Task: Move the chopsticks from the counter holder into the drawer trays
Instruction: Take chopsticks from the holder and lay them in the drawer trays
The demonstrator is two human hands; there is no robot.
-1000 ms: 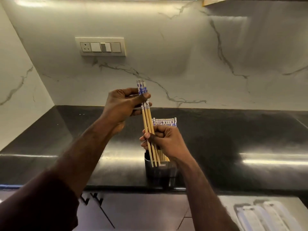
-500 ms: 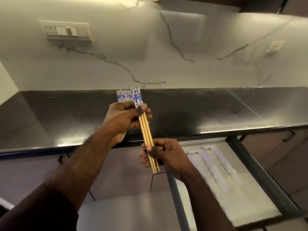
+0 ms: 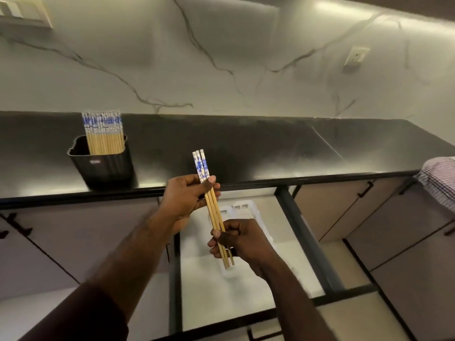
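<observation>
**Chopstick bundle held over the open drawer**

Three chopsticks (image 3: 213, 207) are being held as one bundle above the open drawer (image 3: 305, 232), in front of the worktop (image 3: 246, 148) edge. The bundle is tilting slightly, decorated ends up and away, plain tips down and toward the person.

The left hand (image 3: 187, 200) is pinching the bundle near the top, thumb pressing on the patterned section. The right hand (image 3: 238, 239) is closing around the lower shafts, with the tips protruding below its fingers. Gripping at two spaced points is likely keeping the sticks parallel and their ends level, ready to be lowered lengthwise into a tray.

The sticks are slim, straight rods of pale bamboo or wood, with white-and-blue printed upper ends.

White trays (image 3: 243, 210) are lying in the drawer directly under the hands. They appear to be moulded plastic with long channels; the hands are hiding much of them, so whether they hold anything cannot be told.

The holder (image 3: 103, 166), a dark ribbed tub with rounded corners, is standing on the glossy black worktop, well apart to the left. It is holding many more chopsticks, upright, so the task is judged to be at an early stage.
</observation>
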